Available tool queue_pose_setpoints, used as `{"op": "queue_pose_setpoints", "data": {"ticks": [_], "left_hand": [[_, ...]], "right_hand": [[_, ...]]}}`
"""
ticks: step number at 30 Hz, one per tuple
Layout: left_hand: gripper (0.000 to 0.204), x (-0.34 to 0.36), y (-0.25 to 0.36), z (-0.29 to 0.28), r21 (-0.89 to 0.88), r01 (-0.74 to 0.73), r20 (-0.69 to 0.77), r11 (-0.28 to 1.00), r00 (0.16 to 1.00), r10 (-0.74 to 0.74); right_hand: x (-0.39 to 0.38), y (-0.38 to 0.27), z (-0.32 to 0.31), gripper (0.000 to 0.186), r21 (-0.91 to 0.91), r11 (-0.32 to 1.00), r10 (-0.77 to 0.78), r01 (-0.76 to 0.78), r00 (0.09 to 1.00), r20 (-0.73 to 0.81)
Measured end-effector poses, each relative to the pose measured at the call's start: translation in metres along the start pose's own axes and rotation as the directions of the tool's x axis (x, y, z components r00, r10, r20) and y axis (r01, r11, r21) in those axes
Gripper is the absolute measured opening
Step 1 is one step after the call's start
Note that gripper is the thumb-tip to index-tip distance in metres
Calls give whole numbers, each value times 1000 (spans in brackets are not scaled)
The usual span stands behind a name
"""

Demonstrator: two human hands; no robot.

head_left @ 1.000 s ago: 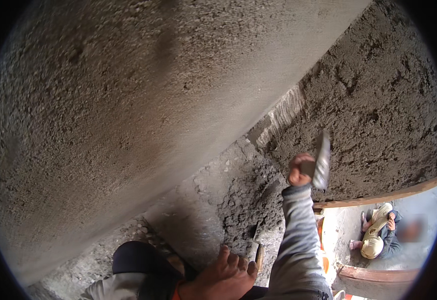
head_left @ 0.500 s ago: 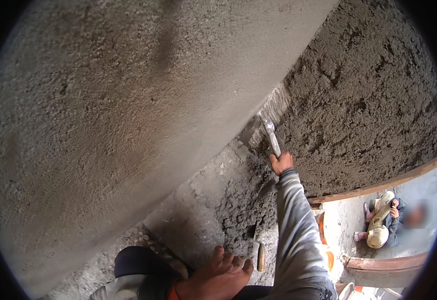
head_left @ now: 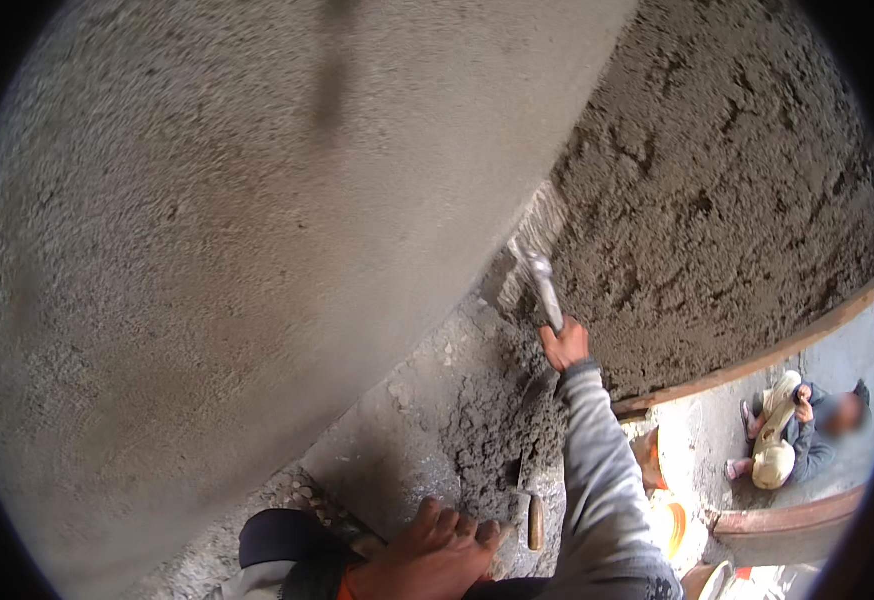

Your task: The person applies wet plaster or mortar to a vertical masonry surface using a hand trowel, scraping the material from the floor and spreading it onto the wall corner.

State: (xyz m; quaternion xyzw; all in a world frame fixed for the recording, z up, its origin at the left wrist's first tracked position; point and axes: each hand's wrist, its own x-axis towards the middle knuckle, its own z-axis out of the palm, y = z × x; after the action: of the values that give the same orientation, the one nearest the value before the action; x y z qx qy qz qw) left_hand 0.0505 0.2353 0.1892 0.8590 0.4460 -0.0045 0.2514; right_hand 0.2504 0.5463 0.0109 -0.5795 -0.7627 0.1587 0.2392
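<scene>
My right hand (head_left: pixel 564 345), arm stretched forward, is closed round a hand tool (head_left: pixel 547 293) with a long pale grey handle. The tool's head rests at the corner where a smooth curved cement surface (head_left: pixel 357 220) meets rough mortar (head_left: pixel 707 200); its exact kind is unclear. Just beyond the head is a pale streaked patch (head_left: pixel 545 215). Low in the picture, close to me, my left hand (head_left: pixel 427 555) shows its back, with short-looking, foreshortened fingers slightly apart and nothing visible in them. Beyond it a trowel with a wooden handle (head_left: pixel 535 523) lies by loose wet mortar (head_left: pixel 487 440).
A dark-covered rounded shape (head_left: pixel 282 545), perhaps my knee, is beside my left hand. A wooden edge strip (head_left: pixel 757 378) borders the rough mortar. At the right are an orange bucket (head_left: pixel 649 460), a reddish beam (head_left: pixel 787 520) and a seated person (head_left: pixel 787 435). Small stones (head_left: pixel 307 495) lie lower left.
My right hand and the tool have shifted slightly downward in the picture, the head still at the corner. The view has moved a little. My left hand stays about where it was.
</scene>
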Motion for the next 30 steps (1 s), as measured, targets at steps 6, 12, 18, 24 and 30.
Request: {"op": "queue_pose_setpoints", "data": {"ticks": [6, 12, 18, 24, 30], "left_hand": [[45, 13, 0, -2, 53, -109, -69, 993, 991, 112], [45, 11, 5, 10, 72, -56, -119, 996, 991, 65], [44, 10, 5, 9, -25, -106, -168, 994, 981, 100], [44, 7, 10, 21, -8, -56, -166, 998, 985, 54], [46, -1, -2, -5, -102, -67, -146, 993, 988, 51]], "right_hand": [[-14, -5, -18, 9, 246, 783, -348, 572, 730, -588], [-4, 31, 9, 38, -228, 969, 106, -93, 993, 48], [-24, -31, -35, 16, -140, 760, -591, 634, 586, -554], [-1, 32, 38, 45, -406, 911, 183, -69, 951, 248], [-62, -25, 0, 29, -43, 965, -263, 260, 960, -99]]}}
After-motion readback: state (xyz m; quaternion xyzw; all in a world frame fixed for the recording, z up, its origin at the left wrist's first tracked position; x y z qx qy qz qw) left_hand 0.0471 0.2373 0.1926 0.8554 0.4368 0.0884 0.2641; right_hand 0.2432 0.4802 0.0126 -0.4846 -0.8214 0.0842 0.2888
